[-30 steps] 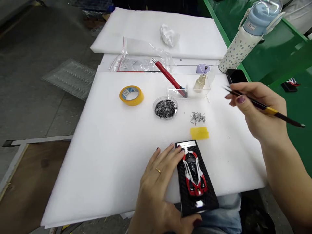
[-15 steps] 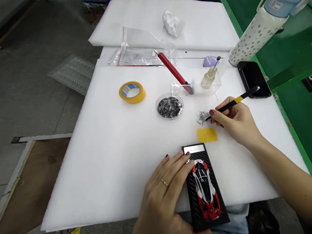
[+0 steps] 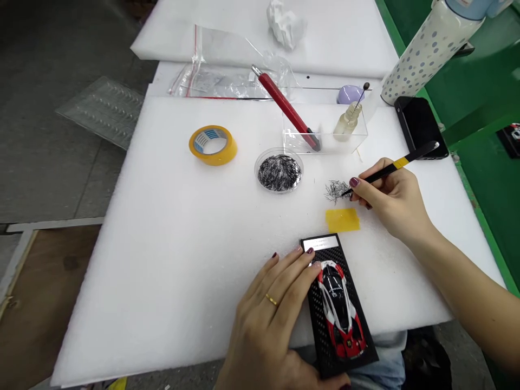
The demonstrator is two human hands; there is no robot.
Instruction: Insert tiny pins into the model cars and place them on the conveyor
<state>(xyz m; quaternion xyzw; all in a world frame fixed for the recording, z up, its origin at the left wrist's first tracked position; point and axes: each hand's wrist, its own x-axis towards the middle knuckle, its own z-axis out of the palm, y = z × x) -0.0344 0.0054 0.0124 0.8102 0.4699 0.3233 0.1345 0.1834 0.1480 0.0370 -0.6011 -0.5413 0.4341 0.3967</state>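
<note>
Between the thumb and fingers of my right hand [image 3: 394,200] is a pair of black and yellow tweezers [image 3: 388,171]. Their tip points into a loose pile of fine black slivers [image 3: 336,190] on the white foam. My left hand [image 3: 270,311] grips the left side of a black display base [image 3: 320,325], its fingertips near the silver label and its thumb at the near end. A red, white and black model car [image 3: 341,309] sits on that base. A yellow tape piece [image 3: 342,220] lies between the pile and the base. Left of the pile, a round clear dish [image 3: 279,170] holds many more slivers.
A yellow tape roll [image 3: 213,145] lies on the foam [image 3: 162,244]. A red pen-like cutter [image 3: 286,107] leans on a clear tray [image 3: 300,146] holding a small glass bottle [image 3: 348,123]. Behind are plastic bags [image 3: 231,67] and crumpled tissue [image 3: 285,24]; right, a phone [image 3: 420,127] and a dotted flask [image 3: 433,51].
The whole view has shifted slightly, so things sit a little higher and further left. Both hands keep their holds, and the tweezers' tip stays at the pile of slivers.
</note>
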